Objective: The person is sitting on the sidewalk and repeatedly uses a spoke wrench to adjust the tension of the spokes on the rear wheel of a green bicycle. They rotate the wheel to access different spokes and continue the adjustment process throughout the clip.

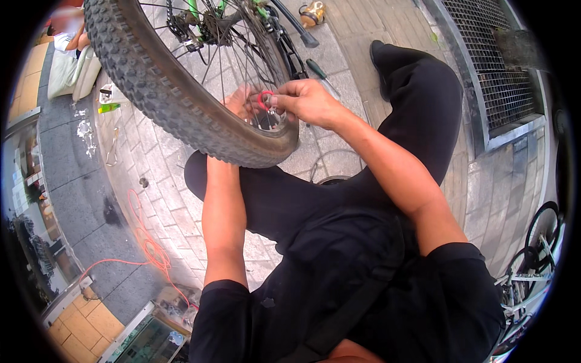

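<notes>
A bicycle wheel (175, 112) with a thick knobby tyre stands tilted in front of me, its spokes and hub toward the top. My right hand (311, 104) pinches a small red ring-shaped spoke wrench (264, 100) against the spokes, close to the rim. From beneath the tyre my left hand (241, 101) reaches up to the same spokes. Its fingers look curled beside the wrench, slightly blurred, and partly hidden by spokes and rim; what they grip is unclear. The tyre covers my left wrist.
A green-handled screwdriver (316, 68) lies on the paving beyond my right hand. An amber bottle (312, 13) is farther off. Orange hose (156, 254) coils at left. A metal grate (505, 78) and parked bicycles (529, 272) stand at right. Another person (68, 39) sits at far left.
</notes>
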The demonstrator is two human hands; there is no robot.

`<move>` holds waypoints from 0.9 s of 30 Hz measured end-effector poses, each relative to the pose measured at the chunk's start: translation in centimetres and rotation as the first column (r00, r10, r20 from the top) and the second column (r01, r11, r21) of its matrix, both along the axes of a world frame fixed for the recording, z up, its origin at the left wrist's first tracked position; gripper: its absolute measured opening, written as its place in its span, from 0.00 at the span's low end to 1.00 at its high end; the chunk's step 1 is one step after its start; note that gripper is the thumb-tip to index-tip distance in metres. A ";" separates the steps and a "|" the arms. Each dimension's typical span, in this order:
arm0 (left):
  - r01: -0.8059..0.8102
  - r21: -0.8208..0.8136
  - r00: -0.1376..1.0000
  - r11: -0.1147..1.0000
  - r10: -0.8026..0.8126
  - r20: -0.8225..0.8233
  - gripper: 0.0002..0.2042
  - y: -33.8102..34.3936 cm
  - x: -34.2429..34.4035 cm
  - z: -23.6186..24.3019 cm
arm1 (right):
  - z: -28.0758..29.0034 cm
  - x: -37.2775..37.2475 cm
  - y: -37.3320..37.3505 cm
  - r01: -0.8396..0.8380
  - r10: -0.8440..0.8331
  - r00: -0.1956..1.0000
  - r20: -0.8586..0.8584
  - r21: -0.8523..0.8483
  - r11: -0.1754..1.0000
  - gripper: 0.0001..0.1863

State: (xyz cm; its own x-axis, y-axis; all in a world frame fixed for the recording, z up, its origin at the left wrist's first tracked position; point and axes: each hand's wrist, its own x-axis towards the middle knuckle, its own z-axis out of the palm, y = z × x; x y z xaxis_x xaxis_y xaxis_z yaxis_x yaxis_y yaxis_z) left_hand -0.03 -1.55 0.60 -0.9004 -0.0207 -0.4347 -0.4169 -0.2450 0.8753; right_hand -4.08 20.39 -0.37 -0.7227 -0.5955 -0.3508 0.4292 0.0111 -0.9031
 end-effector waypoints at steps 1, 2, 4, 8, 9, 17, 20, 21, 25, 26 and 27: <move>-0.021 -0.017 1.000 1.000 0.020 -0.014 0.31 0.1 0.1 -0.2 | 0.0 0.0 -0.2 -0.010 0.010 1.000 -0.001 -0.001 1.000 0.13; -0.041 -0.035 0.999 0.999 0.040 -0.032 0.31 0.1 0.0 -0.3 | -0.1 0.0 -0.3 -0.011 0.011 1.000 0.004 -0.002 1.000 0.13; -0.066 -0.058 0.998 0.996 0.065 -0.014 0.31 0.3 0.5 0.0 | -0.6 0.0 -0.5 -0.012 0.012 1.000 0.014 -0.003 1.000 0.13; -0.036 -0.032 0.999 0.999 0.036 0.003 0.33 0.2 0.2 0.2 | -1.2 0.2 -0.4 -0.074 0.072 0.996 0.059 0.026 0.997 0.12; -0.062 -0.022 0.998 0.998 0.062 0.018 0.32 0.6 0.2 0.4 | -1.1 0.5 -0.4 -0.085 0.081 0.994 0.075 0.046 0.995 0.12; 0.140 -0.698 0.934 0.702 -0.329 -0.143 0.21 0.5 3.1 0.9 | -0.8 1.1 -0.7 -0.103 0.183 0.941 -0.285 0.274 0.956 0.21; 0.162 -0.555 0.967 0.816 -0.243 -0.075 0.20 -0.1 3.1 -0.6 | -2.4 1.2 -0.8 -0.075 0.186 0.902 -0.390 0.282 0.956 0.20; 0.166 -0.483 0.976 0.860 -0.212 -0.042 0.19 0.3 2.1 -1.1 | -4.3 1.0 -0.9 -0.081 0.142 0.951 -0.276 0.223 0.972 0.19; 0.138 -0.507 0.990 0.851 -0.122 0.065 0.22 3.3 1.1 1.8 | -3.1 1.2 0.0 -0.105 0.106 0.989 0.101 -0.014 0.994 0.13; 0.135 -0.502 0.991 0.854 -0.120 0.061 0.22 3.4 1.4 2.2 | -2.2 1.4 0.1 -0.132 0.138 0.972 0.189 -0.042 0.990 0.13; 0.140 -0.534 0.990 0.834 -0.129 0.058 0.22 3.0 1.4 2.1 | -1.9 1.6 -0.1 -0.081 0.089 0.975 0.202 -0.046 0.996 0.13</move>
State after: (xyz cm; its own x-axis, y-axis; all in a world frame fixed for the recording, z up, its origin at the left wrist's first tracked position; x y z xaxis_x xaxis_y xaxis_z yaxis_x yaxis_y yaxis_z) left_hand 1.36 1.48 2.70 -0.9033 -0.1340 -0.4076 -0.4287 0.3193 0.8451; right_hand -2.52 20.27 -2.23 -0.5842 -0.6673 -0.4620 0.6034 0.0236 -0.7971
